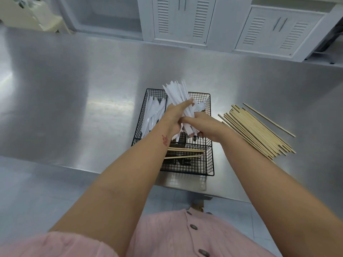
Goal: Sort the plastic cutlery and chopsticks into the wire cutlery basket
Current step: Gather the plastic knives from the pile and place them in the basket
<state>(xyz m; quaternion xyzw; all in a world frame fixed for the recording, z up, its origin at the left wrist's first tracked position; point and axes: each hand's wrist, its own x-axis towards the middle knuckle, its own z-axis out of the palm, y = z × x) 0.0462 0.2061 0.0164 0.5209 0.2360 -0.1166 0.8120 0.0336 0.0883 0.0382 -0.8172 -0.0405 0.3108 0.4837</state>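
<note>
Currently: left hand (177,113) and right hand (201,127), fingers clamped round the plastic cutlery bundle (176,92), over the wire basket (211,154). Next, probably: lower it into the compartment beneath. Loose chopsticks (259,130) lie right of the fingers.

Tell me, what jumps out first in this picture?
The left hand and right hand grip a bunch of white plastic cutlery over the wire basket in the middle. Right of the basket, a pile of wooden chopsticks lies on the shiny steel table.
</note>
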